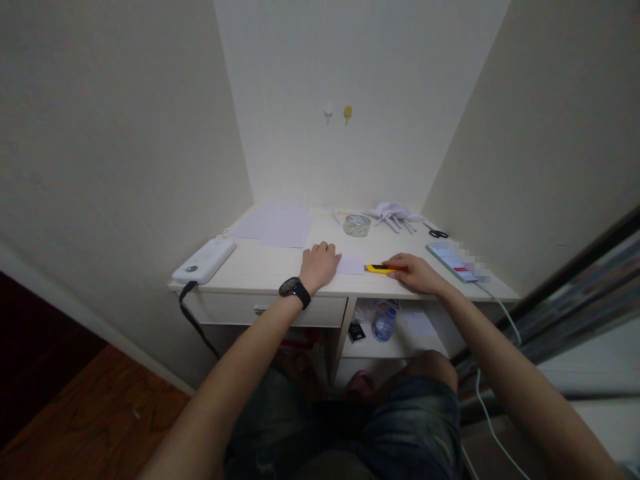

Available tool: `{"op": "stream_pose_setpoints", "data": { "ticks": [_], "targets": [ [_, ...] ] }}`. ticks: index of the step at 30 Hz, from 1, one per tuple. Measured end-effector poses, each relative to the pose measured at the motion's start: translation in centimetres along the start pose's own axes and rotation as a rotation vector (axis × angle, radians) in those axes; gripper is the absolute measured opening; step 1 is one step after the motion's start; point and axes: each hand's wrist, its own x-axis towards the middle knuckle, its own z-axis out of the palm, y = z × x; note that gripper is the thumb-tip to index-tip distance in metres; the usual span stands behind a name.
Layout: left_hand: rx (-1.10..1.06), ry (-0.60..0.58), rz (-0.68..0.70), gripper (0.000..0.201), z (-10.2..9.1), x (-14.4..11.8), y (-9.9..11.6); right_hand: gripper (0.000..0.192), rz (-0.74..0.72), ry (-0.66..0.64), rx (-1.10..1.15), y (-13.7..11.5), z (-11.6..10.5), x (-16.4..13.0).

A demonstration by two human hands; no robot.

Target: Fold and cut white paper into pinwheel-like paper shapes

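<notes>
A small piece of white paper (351, 265) lies near the front edge of the white desk (250, 270). My left hand (321, 267), with a black watch on the wrist, rests palm down at the paper's left side, its fingers bent a little and apart; it holds nothing. In my right hand (411, 272) is a yellow utility knife (379, 269), gripped by its handle and lying low over the desk. The knife's front end points left, at the paper's right edge. Whether the blade is out is too small to tell.
Behind are larger paper sheets (286, 227), a roll of clear tape (357, 225), a folded-paper pinwheel-like shape (393, 215) and black scissors (439, 234). A white power bank (205, 261) sits left, a phone (453, 262) with a cable right. A plastic bottle (385, 325) stands on the shelf below.
</notes>
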Motion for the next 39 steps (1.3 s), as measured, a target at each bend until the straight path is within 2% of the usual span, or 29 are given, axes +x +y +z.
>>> {"op": "stream_pose_setpoints", "data": {
  "ticks": [11,16,20,25,28,34,39],
  "targets": [
    [-0.017,-0.017,-0.036,0.061,0.0,-0.2,0.2,0.035,-0.088,-0.068,0.049,-0.9,-0.1,1.2],
    [-0.042,-0.009,0.107,0.060,0.2,-0.2,-0.1,0.044,-0.033,-0.014,0.041,-2.0,0.2,1.2],
    [-0.060,-0.068,0.187,0.054,0.8,0.2,-0.5,0.038,-0.070,0.042,-0.063,-3.6,1.4,1.7],
    [-0.093,-0.181,0.151,0.056,1.3,0.6,-0.7,0.029,-0.024,0.115,-0.114,-4.7,2.7,1.8],
    [-0.103,-0.223,0.113,0.057,1.3,0.6,-0.7,0.029,-0.001,0.109,-0.122,-4.9,2.9,1.6],
    [-0.115,-0.258,0.097,0.067,1.1,0.7,-0.6,0.029,0.016,0.125,-0.111,-5.6,2.9,1.4],
    [-0.117,-0.266,0.094,0.068,1.3,0.7,-0.6,0.028,0.010,0.116,-0.077,-5.8,3.0,1.3]
  ]
}}
